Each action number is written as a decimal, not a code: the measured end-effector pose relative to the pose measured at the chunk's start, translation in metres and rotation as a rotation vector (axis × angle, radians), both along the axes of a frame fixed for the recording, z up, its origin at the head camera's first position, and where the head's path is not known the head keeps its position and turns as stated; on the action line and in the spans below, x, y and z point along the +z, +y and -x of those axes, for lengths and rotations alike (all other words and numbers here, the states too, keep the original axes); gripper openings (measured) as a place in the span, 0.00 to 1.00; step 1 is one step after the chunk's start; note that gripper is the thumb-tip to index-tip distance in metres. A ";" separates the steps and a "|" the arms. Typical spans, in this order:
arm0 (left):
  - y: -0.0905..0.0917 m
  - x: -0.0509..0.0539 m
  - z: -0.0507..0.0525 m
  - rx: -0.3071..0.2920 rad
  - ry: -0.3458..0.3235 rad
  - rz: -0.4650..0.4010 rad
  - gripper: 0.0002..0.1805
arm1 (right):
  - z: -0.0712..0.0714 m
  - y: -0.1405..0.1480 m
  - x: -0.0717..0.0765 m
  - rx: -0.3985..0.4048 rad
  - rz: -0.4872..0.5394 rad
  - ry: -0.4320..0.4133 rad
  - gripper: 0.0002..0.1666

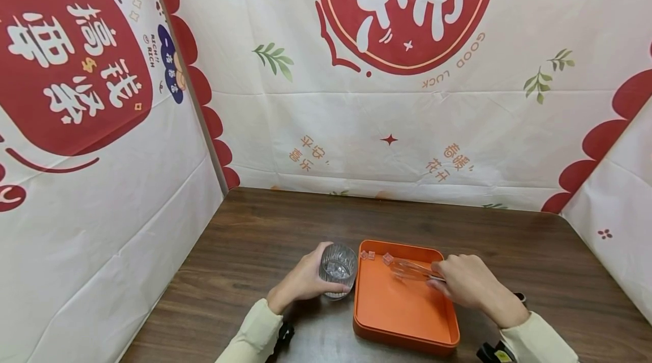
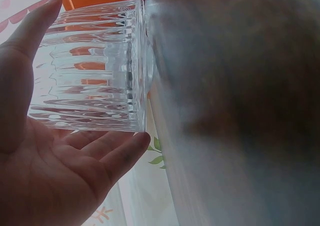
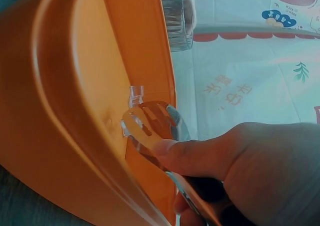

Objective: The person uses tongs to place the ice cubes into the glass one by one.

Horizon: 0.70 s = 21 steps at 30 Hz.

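My left hand (image 1: 311,275) grips a clear ribbed glass (image 2: 95,65) round its side, just left of a shallow orange tray (image 1: 402,317). Several clear cubes (image 1: 333,268) lie inside the glass. Over the tray, my right hand (image 1: 466,278) holds metal tongs (image 3: 147,123) with slotted ends, thumb pressed along one arm. The tong tips reach one clear cube (image 1: 387,259) near the tray's far side; whether they pinch it I cannot tell. A couple more cubes (image 1: 367,255) lie in the far left corner.
The tray and glass stand on a dark wood table (image 1: 265,227). Behind it hangs a white printed cloth (image 1: 356,119), and another printed cloth (image 1: 127,199) closes off the left side. The tray's raised rim (image 1: 445,261) lies close to the right hand.
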<state>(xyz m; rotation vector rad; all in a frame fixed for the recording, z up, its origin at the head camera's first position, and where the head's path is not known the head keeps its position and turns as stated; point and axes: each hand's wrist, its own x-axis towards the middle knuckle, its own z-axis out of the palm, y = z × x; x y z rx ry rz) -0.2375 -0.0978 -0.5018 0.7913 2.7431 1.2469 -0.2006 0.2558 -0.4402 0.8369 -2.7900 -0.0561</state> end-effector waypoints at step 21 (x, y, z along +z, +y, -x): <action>0.000 0.001 0.000 0.001 -0.010 -0.002 0.52 | 0.004 -0.007 0.003 0.080 0.080 0.144 0.20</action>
